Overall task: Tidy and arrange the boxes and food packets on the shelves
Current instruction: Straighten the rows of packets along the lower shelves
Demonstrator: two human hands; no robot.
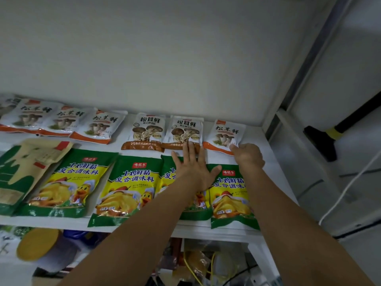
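From the head camera, a white shelf (51, 223) carries two rows of flat packets; the left hand (193, 168) lies palm down with fingers straight, fingertips touching the lower edge of a brown-trimmed mushroom packet (184, 131), palm over a green chicken seasoning packet (167, 174); the right hand (247, 156), fingers curled, pinches the lower right corner of the orange-trimmed mushroom packet (223, 134), which is last in the back row, just beside the brown-trimmed one; another green seasoning packet (228, 195) lies under the right forearm at the shelf's front edge.
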